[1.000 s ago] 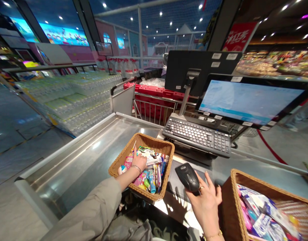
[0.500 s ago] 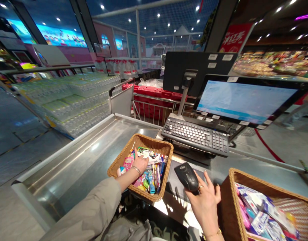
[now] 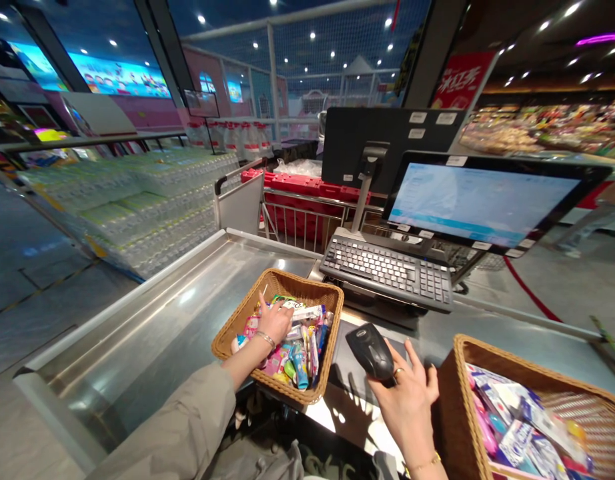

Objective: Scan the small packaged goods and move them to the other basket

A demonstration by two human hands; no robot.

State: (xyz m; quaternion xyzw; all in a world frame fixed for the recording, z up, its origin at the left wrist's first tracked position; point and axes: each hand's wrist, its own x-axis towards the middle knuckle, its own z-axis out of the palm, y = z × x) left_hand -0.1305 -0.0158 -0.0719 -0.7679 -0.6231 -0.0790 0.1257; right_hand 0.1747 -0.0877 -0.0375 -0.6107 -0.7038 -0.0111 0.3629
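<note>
My left hand (image 3: 276,323) reaches into a wicker basket (image 3: 222,341) of small packaged goods. One finger points up and the others reach over a white wrapped pack (image 3: 307,313); the fingers look spread, with nothing visibly held. Beneath that hand lie pink packets, and beside it a blue tube-like item (image 3: 299,367). My right hand (image 3: 406,393) grips a black handheld barcode scanner (image 3: 369,351) between thumb and forefinger, its other fingers stretched out. The scanner is over the counter, to the right of the basket.
A second wicker basket (image 3: 468,407) with boxed goods stands at the right. Behind the scanner are a keyboard (image 3: 387,267) and a lit monitor (image 3: 482,200). The metal counter (image 3: 172,320) extends left. A trolley (image 3: 240,203) and stacked bottles (image 3: 137,200) stand beyond.
My left hand has shifted slightly left and down within the basket. The right hand keeps hold of the scanner with little movement, and the whole view has shifted a little.
</note>
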